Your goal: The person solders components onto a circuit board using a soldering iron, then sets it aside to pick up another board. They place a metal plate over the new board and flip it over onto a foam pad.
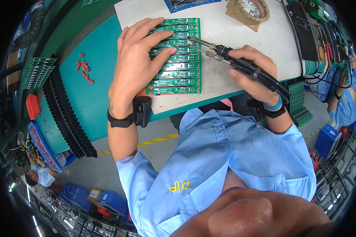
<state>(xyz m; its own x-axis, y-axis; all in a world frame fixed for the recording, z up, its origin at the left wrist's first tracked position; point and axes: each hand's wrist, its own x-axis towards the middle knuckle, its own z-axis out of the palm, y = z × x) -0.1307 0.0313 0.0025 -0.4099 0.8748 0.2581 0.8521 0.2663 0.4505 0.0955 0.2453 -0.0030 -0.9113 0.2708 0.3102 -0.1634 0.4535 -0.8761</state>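
My left hand point(136, 65) lies flat on the green circuit board panel point(177, 57), fingers spread and pressing it down onto the white mat point(225, 35) that covers the near part of the counter point(95, 87). So that grip is wide, palm down, closed around nothing. My right hand point(254, 75) is wrapped tight around the black handle of the soldering tweezers point(233, 60), with its cable running back past my wrist. The tool's 2 metal tips reach left and touch the panel's right edge, just beside my left fingertips.

The panel sits in the middle of the mat, near the counter's front edge, with its rows of small boards running left to right. Far beyond it, at the mat's far edge, stands a round tip-cleaner holder with brass wool point(250, 10). To the left, on the teal counter surface, a few small red components point(84, 67) lie scattered, well apart from the panel. Further left are black slotted racks point(67, 114) and more green boards point(37, 71). I wear black wrist straps on both arms and a blue band on the right.
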